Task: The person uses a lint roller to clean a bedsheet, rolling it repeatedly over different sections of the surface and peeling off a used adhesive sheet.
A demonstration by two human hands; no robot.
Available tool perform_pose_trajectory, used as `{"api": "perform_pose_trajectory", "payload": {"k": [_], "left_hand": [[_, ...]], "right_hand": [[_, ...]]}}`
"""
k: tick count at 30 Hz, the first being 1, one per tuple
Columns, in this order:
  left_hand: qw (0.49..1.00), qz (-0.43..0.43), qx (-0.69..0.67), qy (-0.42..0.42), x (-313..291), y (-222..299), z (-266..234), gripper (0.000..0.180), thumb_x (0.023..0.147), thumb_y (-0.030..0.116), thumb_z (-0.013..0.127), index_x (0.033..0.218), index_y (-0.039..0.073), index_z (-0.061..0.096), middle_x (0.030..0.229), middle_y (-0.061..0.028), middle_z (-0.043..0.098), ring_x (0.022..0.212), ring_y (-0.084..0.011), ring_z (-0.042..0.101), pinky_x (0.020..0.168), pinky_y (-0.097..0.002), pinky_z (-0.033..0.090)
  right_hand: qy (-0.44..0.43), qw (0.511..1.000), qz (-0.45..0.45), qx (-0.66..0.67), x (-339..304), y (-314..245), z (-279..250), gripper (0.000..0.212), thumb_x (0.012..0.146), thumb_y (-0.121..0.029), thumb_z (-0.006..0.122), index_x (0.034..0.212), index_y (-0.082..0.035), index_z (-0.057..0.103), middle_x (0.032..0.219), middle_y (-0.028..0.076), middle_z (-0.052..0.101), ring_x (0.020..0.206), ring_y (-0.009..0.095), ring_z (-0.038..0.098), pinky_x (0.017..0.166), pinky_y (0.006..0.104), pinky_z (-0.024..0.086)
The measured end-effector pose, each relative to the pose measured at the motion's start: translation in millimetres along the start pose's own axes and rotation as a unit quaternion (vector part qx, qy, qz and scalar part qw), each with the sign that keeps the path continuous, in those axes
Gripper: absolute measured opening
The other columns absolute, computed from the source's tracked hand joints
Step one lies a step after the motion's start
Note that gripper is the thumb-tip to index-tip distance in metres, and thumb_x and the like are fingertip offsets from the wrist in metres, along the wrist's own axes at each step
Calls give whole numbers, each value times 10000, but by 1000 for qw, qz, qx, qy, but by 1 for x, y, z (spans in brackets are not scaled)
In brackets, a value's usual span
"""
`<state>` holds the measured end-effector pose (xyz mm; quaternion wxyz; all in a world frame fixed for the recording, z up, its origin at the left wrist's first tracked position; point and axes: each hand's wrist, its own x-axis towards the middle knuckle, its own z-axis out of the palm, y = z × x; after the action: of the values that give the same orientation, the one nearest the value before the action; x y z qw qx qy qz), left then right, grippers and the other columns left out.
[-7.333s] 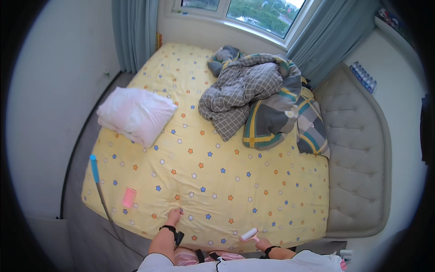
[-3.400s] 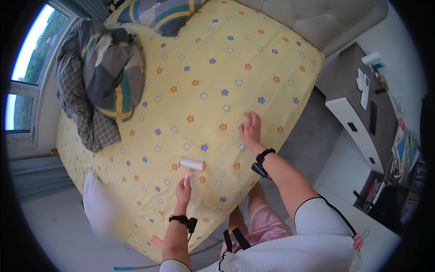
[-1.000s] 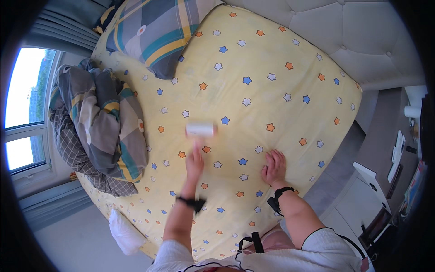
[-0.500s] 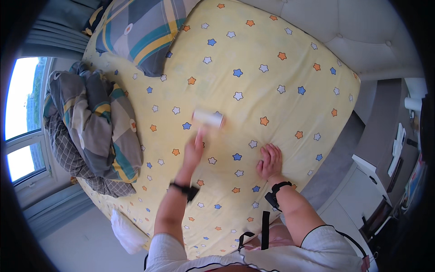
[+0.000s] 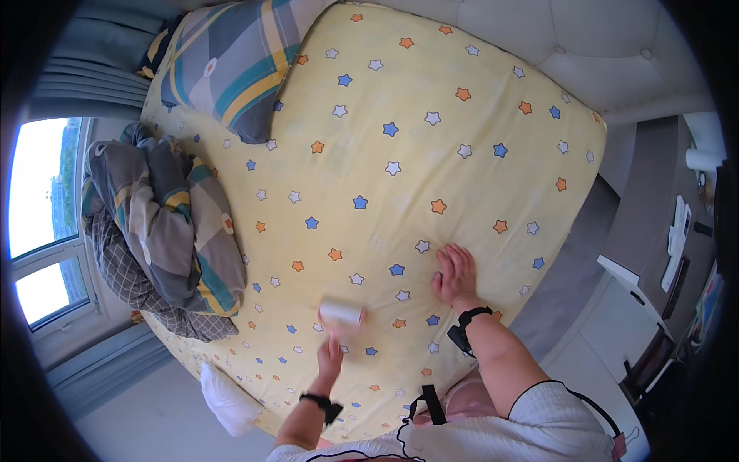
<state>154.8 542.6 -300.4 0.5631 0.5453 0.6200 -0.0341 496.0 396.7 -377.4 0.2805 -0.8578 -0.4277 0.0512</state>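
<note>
My left hand (image 5: 330,358) is closed round the handle of a lint roller (image 5: 342,312), whose white cylinder is blurred by motion over the bed sheet. The yellow fitted sheet (image 5: 369,138) carries orange, blue and white stars and covers the mattress. Pressed down on the sheet to the right of the roller is my right hand (image 5: 456,273). It holds nothing; its fingers lie flat and the thumb points inward. Slight creases run across the sheet above this hand.
A bunched grey plaid quilt (image 5: 165,223) lies along the left side, near a window (image 5: 50,192). At the far left rests a plaid pillow (image 5: 231,65). A padded headboard (image 5: 585,46) borders the far right, a cabinet (image 5: 600,323) stands right, and a white bag (image 5: 227,400) lies lower left.
My left hand has drawn the lint roller back across the sheet toward my body. My right hand stays in about the same place on the sheet. The view has shifted slightly.
</note>
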Motion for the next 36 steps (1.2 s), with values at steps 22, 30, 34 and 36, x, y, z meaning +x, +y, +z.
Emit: {"api": "perform_pose_trajectory", "payload": {"k": [22,30,34,36], "left_hand": [[962,255,96,-9,131,136,80,473,982,370,408,630,54,423,524,23,352,483,-90,345,428,-288,275],[997,-63,51,2,-59,-36,-10,498,981,412,398,607,84,424,483,33,366,432,-65,379,400,-247,301],[932,260,253,4,70,89,67,374,969,294,427,776,1,556,510,-96,412,464,-170,453,443,-338,360],[942,267,202,-28,130,199,140,423,970,332,410,796,-10,589,520,-98,433,475,-171,442,446,-357,358]], "right_hand": [[25,1000,7,-7,-4,11,4,483,737,-185,518,1207,-75,506,1253,124,459,1212,292,430,1049,472,322],[33,999,-8,14,-9,9,8,477,746,-181,520,1210,-72,505,1279,113,439,1216,289,430,1051,465,324],[19,999,13,26,-11,15,1,482,734,-169,530,1203,-63,508,1274,119,438,1212,288,431,1048,462,329],[33,999,11,23,-12,19,1,482,725,-165,539,1194,-58,514,1267,123,441,1208,288,432,1044,460,335]]}}
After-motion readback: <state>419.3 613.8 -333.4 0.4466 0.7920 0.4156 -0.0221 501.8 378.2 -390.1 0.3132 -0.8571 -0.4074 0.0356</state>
